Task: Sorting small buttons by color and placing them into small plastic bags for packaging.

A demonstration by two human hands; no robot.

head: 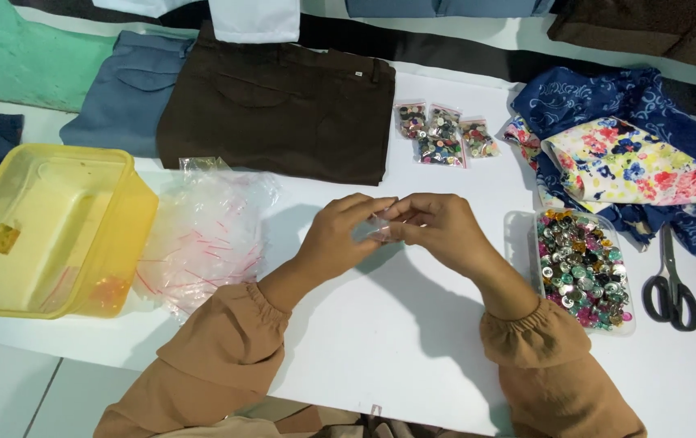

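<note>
Clear tray [526, 223] of mixed buttons [581, 268] near table's right edge, yellow tub [133, 219] at left edge, small clear bag [382, 225] pinched between left hand [346, 235] and right hand [437, 229] fingertips

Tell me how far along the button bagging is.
Done: three filled bags lie by the brown trousers. In hand: left hand and right hand pinch a small clear bag between them. Left: the tray of buttons looks full, and a pile of empty bags waits.

Likely sewing workshop, fabrics [636, 166], buttons [581, 269], scissors [670, 284]
</note>
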